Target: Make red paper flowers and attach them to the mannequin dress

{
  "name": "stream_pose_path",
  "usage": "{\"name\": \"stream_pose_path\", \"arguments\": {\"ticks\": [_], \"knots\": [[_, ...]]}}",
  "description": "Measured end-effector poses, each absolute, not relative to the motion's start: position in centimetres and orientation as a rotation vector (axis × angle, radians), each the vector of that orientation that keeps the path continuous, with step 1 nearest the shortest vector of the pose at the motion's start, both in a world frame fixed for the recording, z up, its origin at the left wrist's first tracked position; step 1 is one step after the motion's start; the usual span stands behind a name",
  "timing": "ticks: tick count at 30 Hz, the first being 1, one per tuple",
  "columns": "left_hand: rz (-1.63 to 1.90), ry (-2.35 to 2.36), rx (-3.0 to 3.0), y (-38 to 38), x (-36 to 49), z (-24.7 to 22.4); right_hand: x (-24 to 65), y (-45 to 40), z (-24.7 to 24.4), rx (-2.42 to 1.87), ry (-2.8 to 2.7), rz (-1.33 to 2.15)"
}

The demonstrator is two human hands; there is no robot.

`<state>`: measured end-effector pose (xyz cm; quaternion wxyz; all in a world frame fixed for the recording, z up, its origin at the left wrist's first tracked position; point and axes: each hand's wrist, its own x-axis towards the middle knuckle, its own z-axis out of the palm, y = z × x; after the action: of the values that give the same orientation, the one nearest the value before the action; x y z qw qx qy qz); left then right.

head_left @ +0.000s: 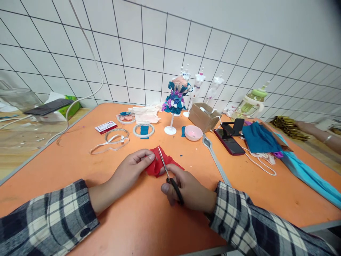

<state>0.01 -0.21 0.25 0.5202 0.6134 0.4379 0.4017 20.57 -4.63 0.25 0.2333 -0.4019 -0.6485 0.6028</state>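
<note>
A piece of red crinkled material (pixel 153 168) is pinched at its left side between the thumb and fingers of my left hand (pixel 133 165). My right hand (pixel 186 188) grips the black handles of a pair of scissors (pixel 164 166). The metal blades lie over the red piece and point away from me, and they look closed or nearly so. Fingers of my right hand also touch the red piece's lower right edge. Beyond my hands, a small dress form (pixel 176 97) stands upright, covered in blue, purple and pink ruffles.
Tape rolls (pixel 152 131), a red-and-white box (pixel 106 127), a pink bowl (pixel 193 133), a cardboard box (pixel 203 117) and a phone (pixel 230 143) lie across the orange table (pixel 128 220). Blue fabric (pixel 259 137) is at the right, near another person's arm (pixel 319 137).
</note>
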Motion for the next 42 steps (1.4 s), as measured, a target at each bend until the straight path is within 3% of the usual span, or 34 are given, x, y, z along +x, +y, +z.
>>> {"name": "stream_pose_path", "arguments": {"ticks": [4, 8, 11, 16, 20, 23, 27, 33, 35, 42], "knots": [[1.057, 1.146, 1.361, 1.1, -0.8, -0.7, 22.4, -3.0, 1.1, -0.859, -1.632, 1.874], [0.965, 1.153, 1.437, 1.8, -1.0, -1.0, 23.9, -1.5, 1.1, -0.874, -1.559, 1.771], [0.835, 1.232, 1.868, 2.3, -1.6, -1.1, 24.4, -0.6, 1.0, -1.0, -1.664, 1.463], [0.814, 1.267, 2.586, 2.9, -3.3, -0.3, 25.5, 0.3, 1.6, -1.306, -1.995, 0.645], [0.402, 0.616, 2.867, 1.3, -3.1, 0.7, 25.9, 0.2, 1.7, -1.327, -2.12, 0.314], [0.24, 0.596, 2.904, 0.1, -2.0, 0.5, 25.3, 0.0, 0.9, -1.332, -2.178, 0.338], [0.299, 0.79, 2.89, 0.2, -0.8, -0.4, 24.2, 0.5, 0.0, -1.471, -2.217, 0.366], [0.683, 0.773, 2.952, 1.5, -2.3, 0.1, 23.3, 2.5, -0.4, -1.684, -2.159, 0.549], [0.787, 0.957, 2.919, 2.7, -4.2, 0.6, 23.4, 3.2, -0.3, -1.731, -2.151, 0.623], [0.592, 1.384, 2.839, 6.6, -11.2, 2.2, 23.6, 5.2, 0.9, -1.771, -2.36, 0.761]]}}
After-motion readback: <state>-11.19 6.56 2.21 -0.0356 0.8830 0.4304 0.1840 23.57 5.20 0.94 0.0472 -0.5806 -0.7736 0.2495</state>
